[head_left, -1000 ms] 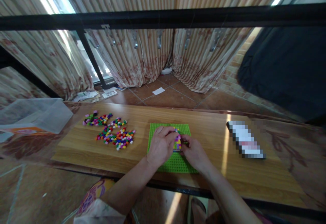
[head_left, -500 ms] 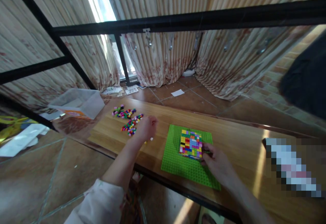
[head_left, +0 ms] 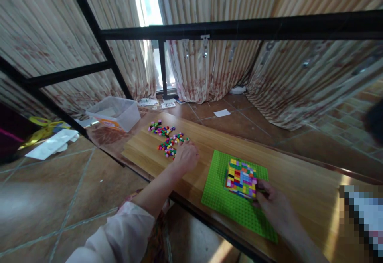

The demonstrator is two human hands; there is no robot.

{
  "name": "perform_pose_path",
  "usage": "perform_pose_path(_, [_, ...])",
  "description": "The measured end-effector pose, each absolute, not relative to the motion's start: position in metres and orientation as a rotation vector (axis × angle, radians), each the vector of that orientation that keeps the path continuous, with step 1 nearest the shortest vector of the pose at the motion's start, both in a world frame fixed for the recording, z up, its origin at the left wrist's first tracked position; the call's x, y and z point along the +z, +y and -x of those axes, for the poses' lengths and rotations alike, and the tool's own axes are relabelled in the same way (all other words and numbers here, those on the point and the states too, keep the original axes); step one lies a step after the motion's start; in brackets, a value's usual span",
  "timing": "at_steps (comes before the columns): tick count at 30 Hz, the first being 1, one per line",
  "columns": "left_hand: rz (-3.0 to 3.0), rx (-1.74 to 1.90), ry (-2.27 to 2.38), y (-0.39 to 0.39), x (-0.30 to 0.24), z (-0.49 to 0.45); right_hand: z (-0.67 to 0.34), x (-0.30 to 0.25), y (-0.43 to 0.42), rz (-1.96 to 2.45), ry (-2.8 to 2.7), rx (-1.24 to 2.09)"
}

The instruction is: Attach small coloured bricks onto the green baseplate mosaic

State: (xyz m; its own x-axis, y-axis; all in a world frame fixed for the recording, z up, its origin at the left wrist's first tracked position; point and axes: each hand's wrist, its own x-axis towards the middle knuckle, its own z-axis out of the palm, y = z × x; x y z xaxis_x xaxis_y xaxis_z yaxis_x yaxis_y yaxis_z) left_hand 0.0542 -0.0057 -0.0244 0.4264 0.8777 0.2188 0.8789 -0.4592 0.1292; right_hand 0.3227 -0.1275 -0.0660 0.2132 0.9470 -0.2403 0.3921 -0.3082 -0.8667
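Observation:
A block of multicoloured toy bricks (head_left: 241, 178) rests on the upper half of a green studded baseplate (head_left: 218, 199). At the block's right side, my right hand (head_left: 273, 203) grips its edge between thumb and fingers. My left hand (head_left: 187, 156) is over the table beside the loose small bricks (head_left: 169, 145), seen from the back. Its fingers are curled, and whatever they may hold is hidden. Another cluster of loose bricks (head_left: 160, 128) lies a little farther off.
The wooden table (head_left: 191, 129) runs across the view. A clear plastic bin (head_left: 115, 113) with an orange label stands past its left end. Black metal bars (head_left: 227, 31) cross before striped curtains. A blurred-out object (head_left: 365, 219) lies at the right.
The view has turned left, so everything sits farther right. My left hand stays near the loose bricks, with its fingers turned lower. My right hand keeps its grip on the block.

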Motion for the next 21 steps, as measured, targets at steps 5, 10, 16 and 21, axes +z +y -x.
perform_pose_path(5, [2.626, -0.297, -1.625, -0.006, -0.027, -0.063, -0.328, -0.073, -0.126, 1.851, -1.269, 1.056])
perform_pose_path(10, [2.644, -0.322, -1.633, -0.004, -0.025, -0.066, -0.331, -0.079, -0.125, 1.854, -1.274, 1.060])
perform_pose_path(16, [2.860, -0.875, -1.685, -0.009, -0.022, -0.079, -0.330, -0.075, -0.126, 1.827, -1.295, 1.034])
perform_pose_path(21, [3.061, -1.413, -1.867, -0.017, -0.026, -0.098, -0.327, -0.071, -0.126, 1.847, -1.280, 1.020])
